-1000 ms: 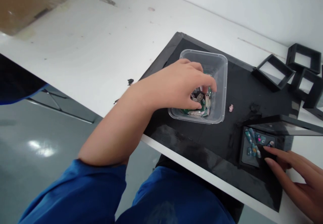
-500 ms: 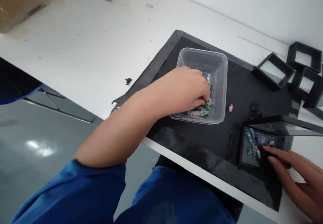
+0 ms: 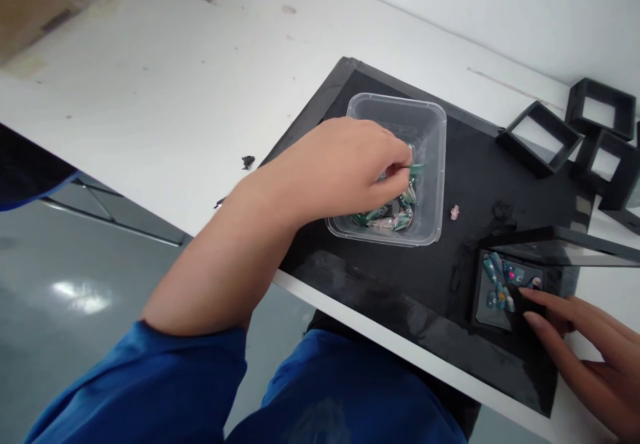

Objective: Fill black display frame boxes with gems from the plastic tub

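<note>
Over the clear plastic tub (image 3: 435,184), my left hand (image 3: 363,164) pinches a green press-on nail (image 3: 417,169) between thumb and fingers. Below it, several green and pale decorated nails (image 3: 387,221) lie in the bottom of the tub, partly hidden by the hand. At the lower right, my right hand (image 3: 585,337) grips the near right side of a small black display box (image 3: 493,324) with thumb and forefinger. Several blue-green nails (image 3: 495,291) rest inside the box. Its clear-windowed lid (image 3: 575,251) stands raised on the far side.
Under the tub and box lies a black mat (image 3: 380,277) on the white table (image 3: 225,97). A small pink piece (image 3: 455,212) sits between tub and box. Several black frames (image 3: 543,139) stand at the back right. Black scraps (image 3: 248,162) lie left of the mat.
My left hand has lifted slightly from the heap of nails, and a green nail now sticks out from its fingertips. The right hand keeps its hold on the box.
</note>
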### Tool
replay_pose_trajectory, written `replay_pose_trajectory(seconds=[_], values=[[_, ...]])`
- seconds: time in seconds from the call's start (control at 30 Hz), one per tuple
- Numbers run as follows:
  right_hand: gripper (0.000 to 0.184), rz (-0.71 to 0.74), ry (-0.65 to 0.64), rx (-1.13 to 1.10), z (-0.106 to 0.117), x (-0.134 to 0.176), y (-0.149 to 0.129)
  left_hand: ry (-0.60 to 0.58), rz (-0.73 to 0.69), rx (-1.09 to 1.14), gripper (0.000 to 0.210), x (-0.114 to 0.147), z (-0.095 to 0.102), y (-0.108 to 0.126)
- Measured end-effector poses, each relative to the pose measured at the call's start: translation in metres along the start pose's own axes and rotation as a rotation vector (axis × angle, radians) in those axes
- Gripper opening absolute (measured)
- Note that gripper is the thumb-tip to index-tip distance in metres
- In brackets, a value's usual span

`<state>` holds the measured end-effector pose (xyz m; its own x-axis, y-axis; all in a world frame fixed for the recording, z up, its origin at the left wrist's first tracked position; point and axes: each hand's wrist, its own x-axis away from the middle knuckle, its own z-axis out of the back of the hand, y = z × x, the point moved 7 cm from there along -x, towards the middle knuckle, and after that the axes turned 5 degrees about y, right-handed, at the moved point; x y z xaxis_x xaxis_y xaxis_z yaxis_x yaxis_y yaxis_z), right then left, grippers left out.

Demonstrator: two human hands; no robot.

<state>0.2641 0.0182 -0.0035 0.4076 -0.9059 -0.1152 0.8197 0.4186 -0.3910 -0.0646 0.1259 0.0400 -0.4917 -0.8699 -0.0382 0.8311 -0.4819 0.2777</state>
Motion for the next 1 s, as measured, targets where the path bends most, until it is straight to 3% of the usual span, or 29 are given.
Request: replay_pose_trajectory(seconds=[0.27, 0.5, 1.0], values=[[0.032, -0.002, 0.011, -0.007, 0.0, -0.003, 0.0, -0.091, -0.075, -0.018, 0.037, 0.002, -0.014, 0.003], [0.032, 0.005, 0.04, -0.003, -0.001, -0.003, 0.002, -0.153, -0.015, -0.088, 0.023, -0.004, -0.019, 0.01], [0.033, -0.049, 0.03, -0.078, 0.003, -0.009, -0.003, -0.098, -0.058, -0.246, 0.025, -0.003, -0.027, 0.018]])
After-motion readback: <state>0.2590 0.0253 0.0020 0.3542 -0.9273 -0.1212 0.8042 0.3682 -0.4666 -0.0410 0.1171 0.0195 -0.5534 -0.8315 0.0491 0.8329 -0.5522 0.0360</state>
